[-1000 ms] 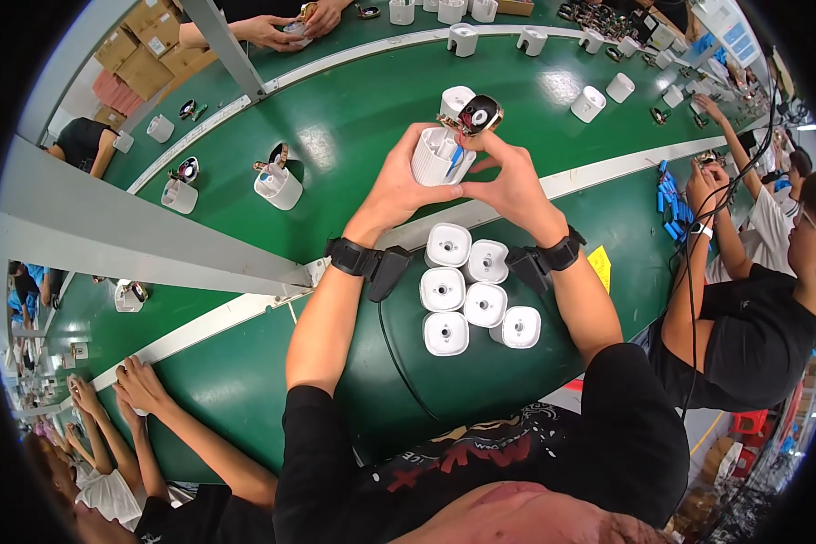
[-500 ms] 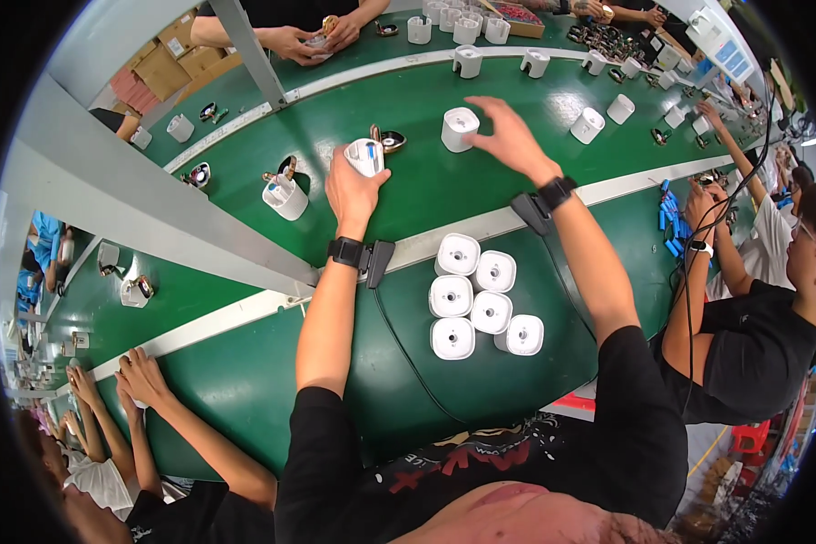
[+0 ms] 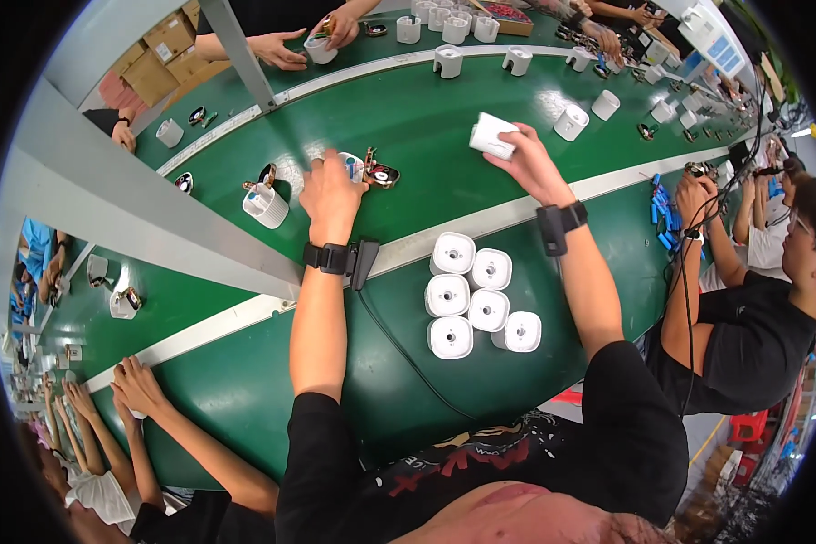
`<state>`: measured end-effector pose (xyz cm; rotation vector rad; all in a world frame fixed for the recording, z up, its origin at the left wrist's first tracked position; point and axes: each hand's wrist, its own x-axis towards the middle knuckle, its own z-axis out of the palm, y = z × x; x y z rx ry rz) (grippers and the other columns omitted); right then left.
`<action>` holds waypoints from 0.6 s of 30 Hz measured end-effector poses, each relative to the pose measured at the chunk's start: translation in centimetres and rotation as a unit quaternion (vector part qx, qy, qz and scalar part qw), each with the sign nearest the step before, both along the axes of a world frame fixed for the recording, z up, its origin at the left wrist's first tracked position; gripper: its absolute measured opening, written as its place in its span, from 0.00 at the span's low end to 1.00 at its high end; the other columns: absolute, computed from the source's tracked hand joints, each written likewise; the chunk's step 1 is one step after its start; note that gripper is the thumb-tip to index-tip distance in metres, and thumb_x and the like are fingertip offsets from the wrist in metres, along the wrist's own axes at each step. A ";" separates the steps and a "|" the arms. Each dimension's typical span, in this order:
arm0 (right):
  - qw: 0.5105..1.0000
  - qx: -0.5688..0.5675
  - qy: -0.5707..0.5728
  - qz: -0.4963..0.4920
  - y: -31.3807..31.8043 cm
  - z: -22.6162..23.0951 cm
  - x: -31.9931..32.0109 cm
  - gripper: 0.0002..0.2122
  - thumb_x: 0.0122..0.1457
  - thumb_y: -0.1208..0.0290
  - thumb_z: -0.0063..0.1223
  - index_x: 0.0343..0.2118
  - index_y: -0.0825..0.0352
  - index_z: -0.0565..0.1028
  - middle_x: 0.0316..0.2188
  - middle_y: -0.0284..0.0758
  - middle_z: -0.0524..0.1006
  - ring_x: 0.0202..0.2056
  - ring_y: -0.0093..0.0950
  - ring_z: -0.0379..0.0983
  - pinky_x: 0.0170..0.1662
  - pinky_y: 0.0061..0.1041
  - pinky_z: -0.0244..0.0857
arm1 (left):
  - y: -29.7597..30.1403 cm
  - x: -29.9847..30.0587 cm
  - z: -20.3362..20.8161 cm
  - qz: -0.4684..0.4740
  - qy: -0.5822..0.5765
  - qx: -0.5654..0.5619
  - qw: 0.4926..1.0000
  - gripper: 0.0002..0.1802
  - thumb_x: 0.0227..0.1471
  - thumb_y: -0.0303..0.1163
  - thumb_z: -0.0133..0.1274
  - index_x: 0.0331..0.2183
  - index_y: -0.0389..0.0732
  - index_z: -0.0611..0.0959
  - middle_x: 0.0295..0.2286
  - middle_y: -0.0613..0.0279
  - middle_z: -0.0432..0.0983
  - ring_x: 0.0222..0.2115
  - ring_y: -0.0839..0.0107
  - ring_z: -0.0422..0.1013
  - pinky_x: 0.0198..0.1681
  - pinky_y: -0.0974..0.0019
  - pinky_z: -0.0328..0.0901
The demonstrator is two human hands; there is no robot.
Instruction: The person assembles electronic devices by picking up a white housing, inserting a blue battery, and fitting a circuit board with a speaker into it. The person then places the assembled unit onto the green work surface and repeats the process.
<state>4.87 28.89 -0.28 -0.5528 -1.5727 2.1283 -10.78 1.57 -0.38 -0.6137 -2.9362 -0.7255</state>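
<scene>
My right hand (image 3: 533,165) grips a white plastic housing (image 3: 491,134), tilted on its side and raised above the green belt. My left hand (image 3: 330,195) is closed around another white housing (image 3: 354,167) with a blue part inside; the hand covers most of it. Right beside that housing lies a small round assembly (image 3: 383,173) with a dark face and gold-coloured rim. Left of my left hand stands a ribbed white housing (image 3: 266,208) with inner parts sticking out. Closer to me, several white housings (image 3: 451,295) with a central hole stand in a cluster on the green table.
A grey metal post (image 3: 168,186) slants across the left. A pale rail (image 3: 417,247) separates belt and near table. More housings (image 3: 570,122) stand along the belt at right. A black cable (image 3: 408,363) runs from my left wrist. Co-workers' hands (image 3: 140,385) work at both sides and opposite.
My right hand has taken hold of the white housing, lifted and tipped it, moving right. My left hand has shifted slightly left with its housing. Things on the belt have slid a little left.
</scene>
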 end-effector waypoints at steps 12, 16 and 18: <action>0.987 0.105 -0.007 0.123 -5.1 1.7 2.0 0.21 0.55 0.73 0.59 0.51 0.71 0.68 0.49 0.39 0.73 0.52 0.30 0.70 0.57 0.33 0.63 | 0.4 3.7 4.5 -0.185 0.076 0.123 0.972 0.51 0.34 0.34 0.71 0.59 0.39 0.63 0.50 0.44 0.70 0.51 0.52 0.68 0.52 0.54 0.64; 0.939 0.316 0.036 0.131 -7.5 2.3 2.1 0.22 0.51 0.75 0.63 0.49 0.70 0.70 0.48 0.39 0.75 0.51 0.27 0.71 0.55 0.28 0.64 | 3.6 7.5 4.8 -0.308 -0.165 0.264 0.899 0.46 0.35 0.33 0.70 0.55 0.37 0.65 0.48 0.46 0.71 0.50 0.56 0.70 0.50 0.58 0.65; 0.912 0.396 0.018 0.107 -7.8 2.3 2.2 0.23 0.49 0.76 0.64 0.48 0.70 0.70 0.47 0.39 0.75 0.49 0.25 0.72 0.53 0.27 0.66 | 4.8 7.8 4.3 -0.336 -0.224 0.287 0.869 0.43 0.36 0.33 0.69 0.53 0.36 0.66 0.47 0.47 0.72 0.49 0.56 0.71 0.50 0.58 0.66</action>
